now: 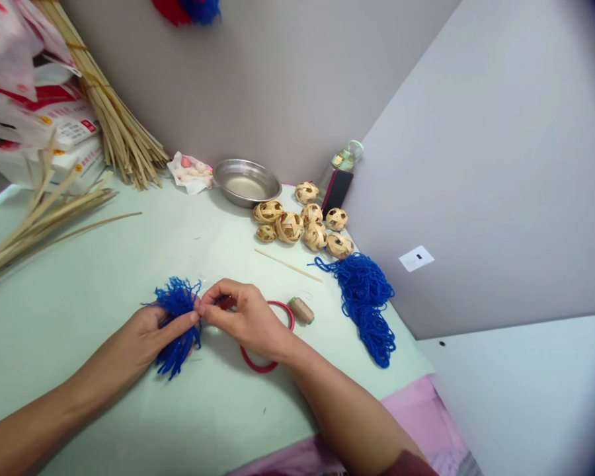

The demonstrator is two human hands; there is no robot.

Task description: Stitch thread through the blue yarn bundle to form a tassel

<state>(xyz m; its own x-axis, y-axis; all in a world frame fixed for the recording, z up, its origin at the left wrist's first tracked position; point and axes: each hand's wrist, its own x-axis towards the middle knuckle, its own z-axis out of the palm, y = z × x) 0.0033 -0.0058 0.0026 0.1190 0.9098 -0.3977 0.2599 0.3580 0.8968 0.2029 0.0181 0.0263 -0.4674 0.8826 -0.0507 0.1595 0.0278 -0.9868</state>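
Note:
A fluffy bunch of cut blue yarn (pixel 171 357) is gripped around its middle by my left hand (pixel 151 330), with loose strands spreading above and below. My right hand (pixel 242 314) pinches at the right side of the bunch, its thumb and forefinger touching the left fingertips. What lies between those right fingers is too small to make out. Under my right wrist sits a red ring (pixel 264 368) on the table, partly covered by the hand. A spool of brown thread (pixel 302 311) lies just right of the ring.
Blue yarn skein (pixel 367 304) lies at the right table edge. Several woven balls (pixel 290 227), a metal bowl (pixel 248 182), a phone (pixel 337 192) and a bottle (pixel 344 158) stand at the back. A thin strip (pixel 287 264) lies mid-table. Dry strips (pixel 44 225) reach in from the left.

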